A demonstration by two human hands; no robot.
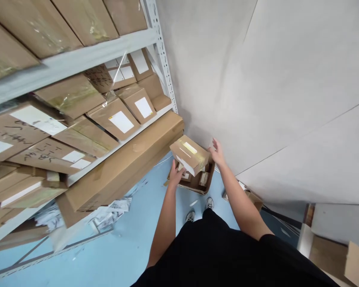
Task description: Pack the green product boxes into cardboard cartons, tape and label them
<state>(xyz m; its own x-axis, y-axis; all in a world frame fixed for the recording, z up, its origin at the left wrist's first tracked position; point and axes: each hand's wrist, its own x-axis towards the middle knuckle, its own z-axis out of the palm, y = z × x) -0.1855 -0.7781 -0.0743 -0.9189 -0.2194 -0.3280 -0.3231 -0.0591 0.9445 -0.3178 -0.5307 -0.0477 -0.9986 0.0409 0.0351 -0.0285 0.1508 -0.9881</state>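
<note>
I hold a small taped cardboard box (189,154) between both hands, tilted, above an open cardboard box (194,181) that stands on the blue floor by the wall. My left hand (176,174) grips the small box's near lower side. On its far side rests my right hand (217,152), palm against it, fingertips spread upward. Smaller packets lie inside the open box.
A metal shelf rack (77,59) full of flat cardboard packages fills the left. A long cardboard box (122,167) leans under it. A white wall (272,99) stands close ahead. Papers (107,215) lie on the floor. More boxes (341,255) sit at the right.
</note>
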